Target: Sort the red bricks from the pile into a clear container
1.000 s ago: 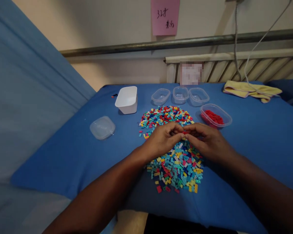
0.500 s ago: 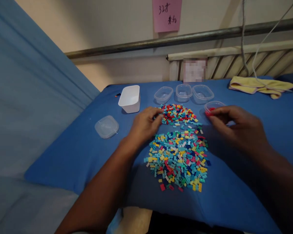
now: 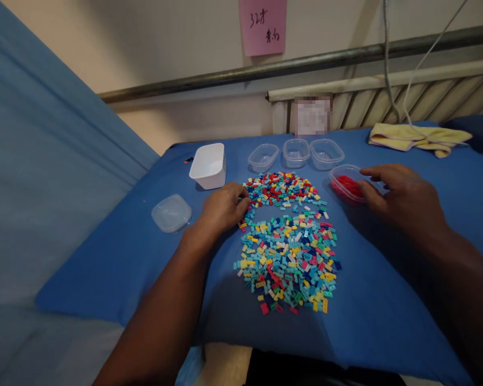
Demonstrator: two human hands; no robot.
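A big pile of small coloured bricks [image 3: 287,241] lies on the blue-covered table [image 3: 386,300]. My left hand [image 3: 224,206] rests at the pile's left edge, fingers curled toward the bricks; whether it holds one is hidden. My right hand [image 3: 402,195] hovers over the clear tub of red bricks [image 3: 346,185], fingers spread and nothing visible in them.
A white tub [image 3: 208,165] and three clear tubs [image 3: 295,153] stand behind the pile. A clear lid [image 3: 171,213] lies at the left. A yellow cloth [image 3: 414,136] with cables sits at the back right. A blue curtain hangs on the left.
My hands were pinched together on a red brick over the pile. The right hand carried it to the red tub and spread its fingers; the left moved to the pile's left edge.
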